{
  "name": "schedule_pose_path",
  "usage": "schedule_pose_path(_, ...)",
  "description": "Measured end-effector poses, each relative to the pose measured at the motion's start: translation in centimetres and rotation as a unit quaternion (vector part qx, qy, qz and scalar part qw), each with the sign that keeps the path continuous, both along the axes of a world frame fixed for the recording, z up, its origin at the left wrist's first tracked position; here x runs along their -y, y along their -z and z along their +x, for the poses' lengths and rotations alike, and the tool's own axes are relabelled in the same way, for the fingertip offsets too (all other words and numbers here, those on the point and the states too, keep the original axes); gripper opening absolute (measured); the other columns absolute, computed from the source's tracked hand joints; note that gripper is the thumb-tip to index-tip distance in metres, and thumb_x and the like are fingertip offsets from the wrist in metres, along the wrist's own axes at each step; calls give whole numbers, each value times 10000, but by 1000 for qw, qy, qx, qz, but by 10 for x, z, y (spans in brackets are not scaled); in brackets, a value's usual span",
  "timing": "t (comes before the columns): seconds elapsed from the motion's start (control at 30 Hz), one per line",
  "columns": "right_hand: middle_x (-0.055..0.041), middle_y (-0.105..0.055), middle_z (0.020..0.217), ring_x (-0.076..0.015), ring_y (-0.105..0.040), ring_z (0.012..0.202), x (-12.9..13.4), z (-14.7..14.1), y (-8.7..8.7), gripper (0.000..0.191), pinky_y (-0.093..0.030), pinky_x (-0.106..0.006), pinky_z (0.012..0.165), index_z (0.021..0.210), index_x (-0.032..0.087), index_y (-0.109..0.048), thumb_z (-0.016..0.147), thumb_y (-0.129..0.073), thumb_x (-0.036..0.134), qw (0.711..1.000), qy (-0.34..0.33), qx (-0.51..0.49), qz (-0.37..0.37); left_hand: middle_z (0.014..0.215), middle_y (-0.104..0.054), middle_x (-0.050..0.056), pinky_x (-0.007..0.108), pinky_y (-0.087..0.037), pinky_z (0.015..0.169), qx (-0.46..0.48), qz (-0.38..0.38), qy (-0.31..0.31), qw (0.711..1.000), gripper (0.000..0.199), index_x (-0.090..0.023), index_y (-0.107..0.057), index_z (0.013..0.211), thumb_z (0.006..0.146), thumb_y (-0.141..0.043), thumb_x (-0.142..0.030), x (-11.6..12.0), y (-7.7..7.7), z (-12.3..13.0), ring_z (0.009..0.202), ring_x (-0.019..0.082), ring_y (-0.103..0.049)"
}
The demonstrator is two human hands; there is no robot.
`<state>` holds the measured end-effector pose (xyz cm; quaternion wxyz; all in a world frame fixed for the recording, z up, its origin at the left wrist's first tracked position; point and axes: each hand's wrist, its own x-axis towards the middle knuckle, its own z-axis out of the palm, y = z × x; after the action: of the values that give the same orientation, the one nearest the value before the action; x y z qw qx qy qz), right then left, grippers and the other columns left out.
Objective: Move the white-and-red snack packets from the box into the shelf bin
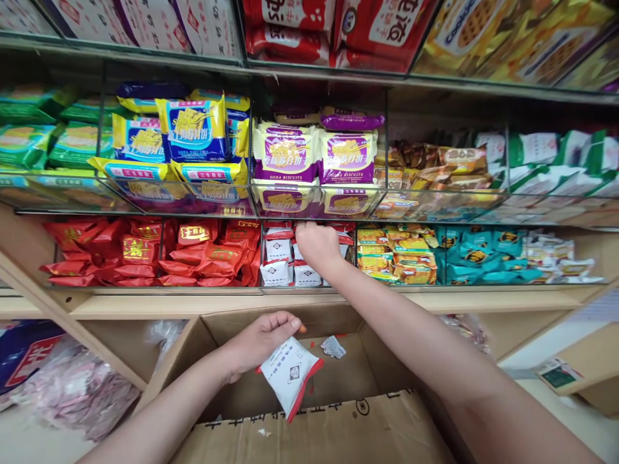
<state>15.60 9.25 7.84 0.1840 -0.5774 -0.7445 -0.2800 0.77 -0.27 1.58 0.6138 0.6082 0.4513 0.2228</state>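
My left hand (pixel 258 338) pinches the upper edge of a white snack packet (pixel 290 374) with red ends, which hangs tilted over an open cardboard box (pixel 309 428). My right hand (pixel 319 248) reaches into a lower shelf compartment, its fingers curled and closed. Whatever it grips, if anything, is hidden behind the knuckles. Around that hand stand similar white packets (pixel 277 272) with red edges, stacked in rows. Down inside the box lies a small crumpled white piece (pixel 333 347) near some red bits.
Red packets (pixel 207 258) fill the compartments on the left; yellow packets (pixel 397 254) and teal packets (pixel 483 254) sit to the right. Above runs a clear shelf front (pixel 314 201) before purple soda biscuits (pixel 348 158). A pinkish plastic bundle (pixel 77 393) lies low on the left.
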Motion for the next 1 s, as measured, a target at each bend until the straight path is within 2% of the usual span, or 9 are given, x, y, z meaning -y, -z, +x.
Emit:
schedule_pose_path(0.2,-134,-642,824,-217,-631,704,8,2,-3,258,-424,-280,527,906,117,-576,830,-335,72,1000,-11,-18,-14,524,-436,-65,177,-251,447,32,-5,-39,999,436,-156,-609,784,627,-615,-563,0,-2,1,446,54,-348)
schedule_pose_path(0.37,-67,-637,797,-183,-609,733,62,12,15,290,-429,-275,599,853,174,-600,898,-330,269,981,-115,-147,-44,523,-484,-59,177,-295,425,91,22,-151,984,420,-163,-596,775,616,-629,-550,-7,-4,1,433,63,-400)
schedule_pose_path(0.43,-61,-643,830,-172,-600,777,82,16,27,312,-439,-277,651,888,176,-613,883,-375,377,948,-181,-232,-118,558,-516,-52,178,-325,439,122,54,-187,973,406,-167,-584,782,624,-631,-538,-10,-4,0,462,71,-434)
schedule_pose_path(0.5,-64,-647,860,-163,-598,777,93,18,39,366,-451,-270,643,988,166,-597,821,-466,465,894,-221,-323,-218,580,-529,-48,179,-343,452,138,86,-212,963,391,-170,-570,781,635,-629,-527,-13,-3,-1,481,75,-449)
schedule_pose_path(0.63,-41,-646,761,-105,-578,558,92,19,57,455,-442,-219,486,1096,142,-525,749,-575,431,713,-244,-476,-454,532,-481,-66,171,-326,425,128,122,-227,958,372,-178,-535,763,642,-636,-515,-14,-2,0,443,65,-415)
schedule_pose_path(0.7,-17,-629,687,-78,-543,478,88,18,60,385,-420,-195,444,1052,139,-533,760,-569,387,644,-260,-518,-499,533,-477,-66,174,-338,426,133,120,-228,957,388,-181,-543,811,659,-613,-531,-14,-3,0,450,70,-426)
schedule_pose_path(0.77,0,-610,643,-65,-523,460,84,18,62,322,-414,-183,444,980,135,-556,756,-575,365,623,-274,-547,-488,546,-486,-63,179,-358,440,147,107,-230,956,413,-184,-555,875,676,-589,-543,-13,-5,0,470,78,-445)
schedule_pose_path(0.9,17,-580,640,-63,-503,471,79,20,64,330,-423,-194,459,949,140,-571,734,-597,389,613,-284,-582,-453,624,-567,-40,190,-404,499,161,81,-187,966,361,-176,-572,839,626,-682,-446,-13,-8,-2,530,86,-501)
schedule_pose_path(1.0,20,-556,627,-80,-505,477,77,21,65,315,-443,-219,468,970,153,-566,803,-500,412,633,-291,-583,-417,643,-605,-28,189,-427,531,187,70,-182,963,289,-171,-564,760,628,-699,-390,-13,-7,-2,555,86,-531)
